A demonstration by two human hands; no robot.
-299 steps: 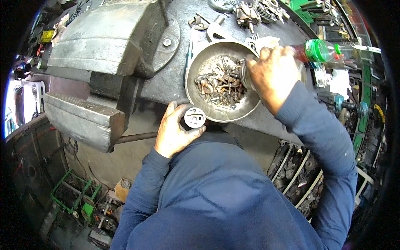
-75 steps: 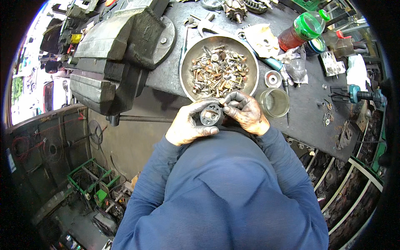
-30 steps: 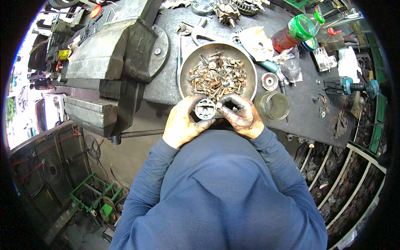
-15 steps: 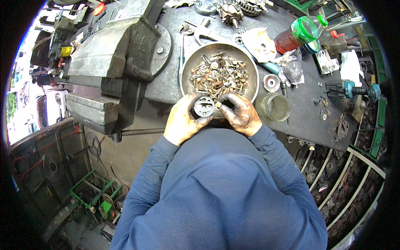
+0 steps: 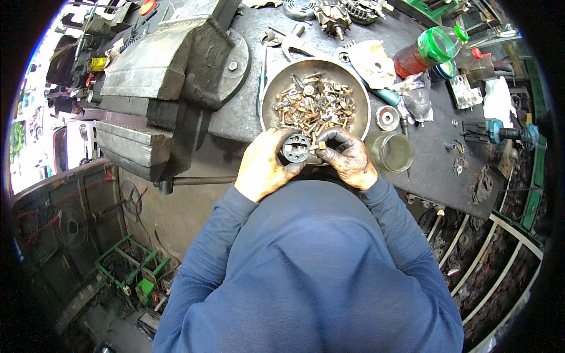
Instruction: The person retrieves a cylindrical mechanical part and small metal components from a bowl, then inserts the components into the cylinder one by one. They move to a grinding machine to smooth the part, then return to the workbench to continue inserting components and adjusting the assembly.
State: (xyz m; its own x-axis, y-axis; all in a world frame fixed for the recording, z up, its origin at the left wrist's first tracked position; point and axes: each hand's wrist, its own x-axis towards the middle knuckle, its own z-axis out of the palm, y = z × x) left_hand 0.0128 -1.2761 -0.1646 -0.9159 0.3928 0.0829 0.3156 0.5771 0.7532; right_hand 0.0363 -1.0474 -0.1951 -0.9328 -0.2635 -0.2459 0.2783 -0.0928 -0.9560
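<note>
While we work left to right across the bench, we list what we see:

Vise: we find a large grey bench vise (image 5: 170, 88) on the left part of the bench, its handle bar sticking out below the jaws.
Left hand: we see it (image 5: 265, 170) grimy, fingers curled around a round dark part, grasping it from the left.
Round part: we note a small black disc-shaped piece (image 5: 295, 147) with holes in its face, held up between both hands just at the near rim of the bowl.
Bowl: we record a round metal bowl (image 5: 276, 88) on the bench, full of rusty bolts, nuts and screws (image 5: 315, 106).
Right hand: we see it (image 5: 347, 159) blackened with grease, fingertips pinching a small brass-coloured bit (image 5: 321, 145) against the right edge of the round part.
Jar: we note a clear glass jar (image 5: 393, 152) lying just beside the right hand.
Ring: we list a small metal ring (image 5: 387, 116) between bowl and jar.
Bottle: we log a plastic bottle with red liquid and a green top (image 5: 425, 53), far right.
</note>
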